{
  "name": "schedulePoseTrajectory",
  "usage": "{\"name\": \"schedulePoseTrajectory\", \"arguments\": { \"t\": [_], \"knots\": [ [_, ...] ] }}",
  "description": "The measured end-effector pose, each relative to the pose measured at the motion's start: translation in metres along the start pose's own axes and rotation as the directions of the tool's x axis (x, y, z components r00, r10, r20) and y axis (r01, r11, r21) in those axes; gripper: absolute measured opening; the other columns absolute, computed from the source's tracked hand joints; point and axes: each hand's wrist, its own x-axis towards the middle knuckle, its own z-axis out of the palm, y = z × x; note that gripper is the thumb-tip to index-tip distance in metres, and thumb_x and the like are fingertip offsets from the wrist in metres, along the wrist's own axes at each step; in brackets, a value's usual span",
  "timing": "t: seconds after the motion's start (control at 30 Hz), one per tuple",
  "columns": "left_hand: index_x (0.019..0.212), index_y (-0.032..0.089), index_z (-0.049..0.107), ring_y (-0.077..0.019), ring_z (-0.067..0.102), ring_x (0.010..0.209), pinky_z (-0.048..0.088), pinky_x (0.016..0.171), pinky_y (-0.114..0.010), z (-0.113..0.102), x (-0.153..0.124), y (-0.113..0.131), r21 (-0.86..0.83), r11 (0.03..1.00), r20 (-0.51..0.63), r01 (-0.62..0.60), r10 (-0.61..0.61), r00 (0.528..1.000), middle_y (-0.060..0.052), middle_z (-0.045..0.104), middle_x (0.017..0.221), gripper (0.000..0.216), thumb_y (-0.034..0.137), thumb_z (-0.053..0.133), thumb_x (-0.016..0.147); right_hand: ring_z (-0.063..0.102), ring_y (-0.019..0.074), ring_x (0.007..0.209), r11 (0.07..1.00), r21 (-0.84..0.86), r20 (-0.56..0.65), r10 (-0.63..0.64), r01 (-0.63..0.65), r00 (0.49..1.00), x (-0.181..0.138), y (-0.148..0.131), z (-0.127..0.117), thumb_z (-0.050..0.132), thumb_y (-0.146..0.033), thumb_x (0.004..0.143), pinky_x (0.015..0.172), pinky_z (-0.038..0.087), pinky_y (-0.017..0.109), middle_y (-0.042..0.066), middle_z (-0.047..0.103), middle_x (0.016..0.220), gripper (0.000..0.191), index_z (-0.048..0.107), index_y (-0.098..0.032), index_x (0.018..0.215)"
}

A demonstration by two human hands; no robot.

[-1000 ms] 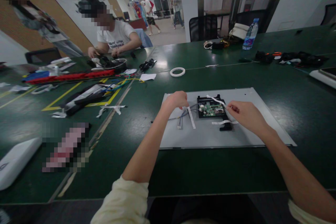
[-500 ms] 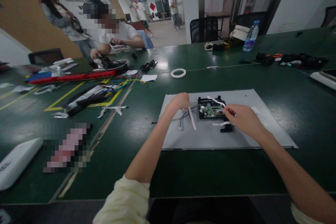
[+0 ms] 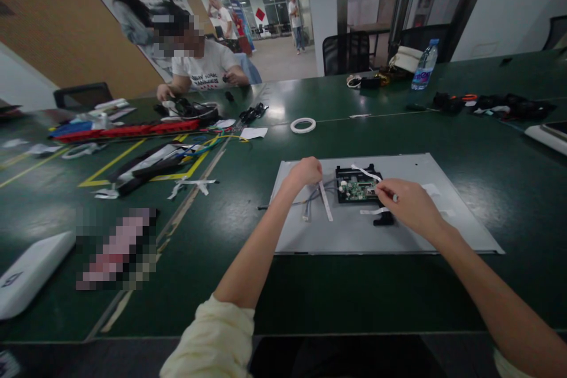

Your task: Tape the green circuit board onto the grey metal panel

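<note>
The right hand [image 3: 408, 205], right of center, sits slightly lower than a second ago, fingers now at the right edge of the board [image 3: 358, 190], where the work appears centered; a white patch [image 3: 430, 189] on the gray panel [image 3: 310, 242] is newly uncovered. That hand's grip is clenched; whether it holds the second strip [image 3: 365, 172] cannot be told. Near center, the left hand [image 3: 305, 172] pinches a white strip [image 3: 326, 204], as before. Upper left, a co-worker's hand [image 3: 235, 76] is now away from black gear [image 3: 195, 108].
</note>
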Motion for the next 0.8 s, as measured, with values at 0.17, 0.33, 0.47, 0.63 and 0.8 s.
{"name": "schedulePoseTrajectory", "arguments": {
  "t": [0.17,0.33,0.47,0.63,0.8],
  "knots": [
    [0.085,0.018,0.071,-0.015,0.063,0.078,0.044,0.066,-0.018,-0.007,-0.006,-0.001,-0.014,0.999,-0.049,-0.04,0.039,0.998,-0.004,0.07,0.084,0.024,0.015,0.056,0.066,0.057,0.0154,0.074,1.0,0.012,-0.012,-0.007,0.007,1.0,-0.001,-0.001,0.001,0.041,-0.031,0.089,0.068,0.041,0.028,0.004,0.063,0.087,0.023,0.062,-0.02,0.09],
    [0.082,0.016,0.07,-0.0152,0.064,0.075,0.045,0.063,-0.019,-0.022,-0.017,0.003,-0.059,0.995,-0.045,-0.083,0.08,0.996,-0.005,0.07,0.082,0.022,0.012,0.055,0.066,0.057,0.0165,0.08,0.996,0.066,-0.039,-0.053,0.056,0.998,0.0,-0.005,0.003,0.039,-0.03,0.091,0.07,0.044,0.029,0.005,0.062,0.092,0.025,0.061,-0.019,0.096],
    [0.086,0.014,0.067,-0.0129,0.065,0.07,0.045,0.062,-0.018,-0.034,-0.026,0.006,-0.143,0.984,-0.001,-0.11,0.111,0.994,-0.004,0.07,0.076,0.024,0.009,0.052,0.068,0.057,0.019,0.095,0.985,0.102,-0.078,-0.131,0.138,0.988,0.001,-0.009,0.011,0.04,-0.027,0.09,0.083,0.045,0.034,0.007,0.061,0.105,0.026,0.06,-0.02,0.105],
    [0.096,0.016,0.066,-0.0154,0.065,0.078,0.045,0.065,-0.02,-0.043,-0.034,0.008,-0.101,0.983,-0.062,-0.151,0.145,0.987,-0.004,0.07,0.084,0.034,0.009,0.057,0.063,0.054,0.0204,0.107,0.977,0.103,-0.091,-0.179,0.188,0.98,0.002,-0.014,0.019,0.04,-0.026,0.089,0.094,0.044,0.039,0.007,0.058,0.117,0.033,0.056,-0.022,0.117],
    [0.098,0.017,0.067,-0.0168,0.064,0.084,0.045,0.066,-0.02,-0.043,-0.038,0.006,-0.067,0.979,-0.092,-0.191,0.185,0.978,-0.004,0.069,0.093,0.038,0.011,0.062,0.06,0.044,0.0207,0.123,0.96,0.003,-0.005,-0.281,0.281,0.96,0.016,-0.025,0.026,0.038,-0.025,0.09,0.105,0.035,0.04,0.008,0.051,0.13,0.041,0.05,-0.017,0.128]
  ]
}}
